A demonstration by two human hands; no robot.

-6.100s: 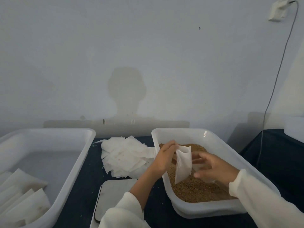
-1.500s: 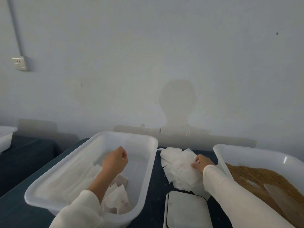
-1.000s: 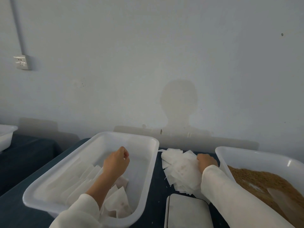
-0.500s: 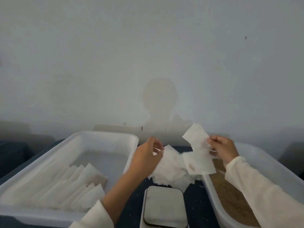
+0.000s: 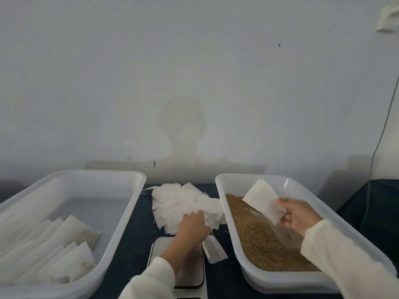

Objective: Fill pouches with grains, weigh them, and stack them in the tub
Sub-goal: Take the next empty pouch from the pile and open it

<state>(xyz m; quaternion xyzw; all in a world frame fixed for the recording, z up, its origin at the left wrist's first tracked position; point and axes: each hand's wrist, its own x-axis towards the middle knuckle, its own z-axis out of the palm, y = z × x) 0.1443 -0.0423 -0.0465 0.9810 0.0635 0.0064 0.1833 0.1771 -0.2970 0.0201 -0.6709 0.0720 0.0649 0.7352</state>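
My right hand (image 5: 299, 214) pinches an empty white pouch (image 5: 262, 202) above the brown grains (image 5: 257, 234) in the right tub (image 5: 233, 178). My left hand (image 5: 193, 223) rests on the near edge of the pile of empty pouches (image 5: 179, 203) between the tubs; whether it grips any pouch cannot be told. A loose pouch (image 5: 213, 248) lies beside the scale (image 5: 192, 275), whose plate my left forearm partly hides. The left tub (image 5: 97, 175) holds several filled pouches (image 5: 60, 251) laid in rows. A clear scoop (image 5: 285, 234) lies in the grains.
Everything stands on a table with a dark blue cloth (image 5: 140, 251), against a pale wall. A thin cable (image 5: 380, 137) hangs down the wall at the right.
My right hand has carried the single pouch rightward over the grain tub. My left hand has dropped from mid-air onto the pouch pile. The view has swung right.
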